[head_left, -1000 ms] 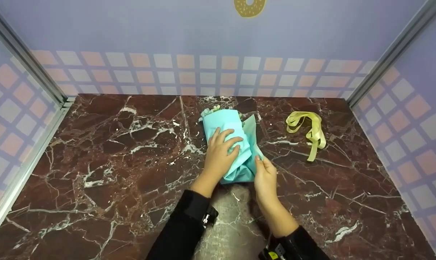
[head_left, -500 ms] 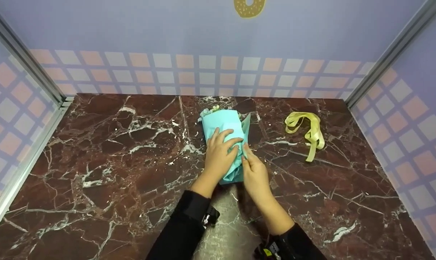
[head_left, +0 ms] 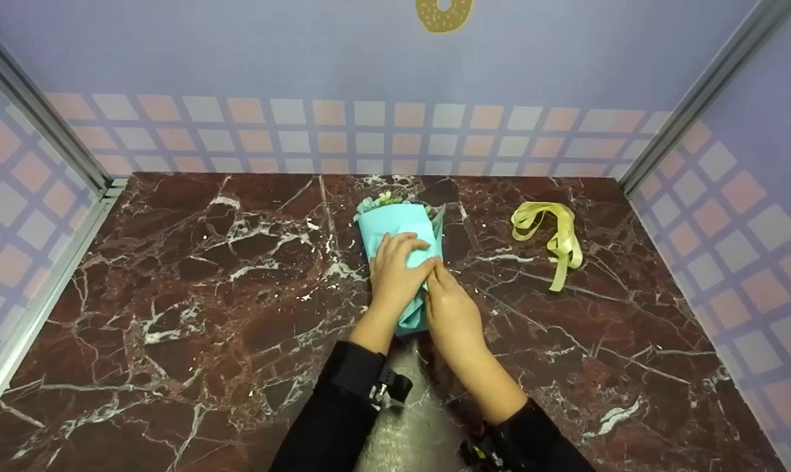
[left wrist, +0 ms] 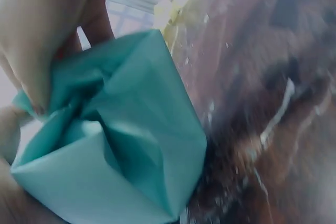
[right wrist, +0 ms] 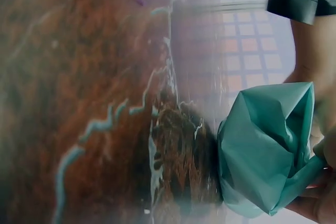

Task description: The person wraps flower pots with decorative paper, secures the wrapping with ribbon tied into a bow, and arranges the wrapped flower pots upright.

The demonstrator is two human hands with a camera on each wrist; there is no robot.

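A small bouquet wrapped in turquoise paper (head_left: 395, 221) lies at the middle of the table, its pale blue and yellowish flowers (head_left: 385, 200) peeking out at the far end. Over the wrapping lies my left hand (head_left: 395, 272), fingers curved across it and thumb at the right-hand fold. My right hand (head_left: 454, 311) pinches the paper's right edge, its fingertips meeting the left thumb. Both wrist views show the wrapper's folded bottom end (left wrist: 142, 114), with creased paper (right wrist: 257, 150) tucked inward. The stems are hidden inside.
A loosely looped yellow ribbon (head_left: 552, 236) lies to the right of the bouquet. The dark red marble-patterned table (head_left: 205, 275) is bounded by a tiled-print back wall (head_left: 369, 131) and side panels.
My right hand has moved left, folding the paper's right flap in against the bouquet up to my left thumb. My left hand has stayed on the wrapping, its thumb now over the fold.
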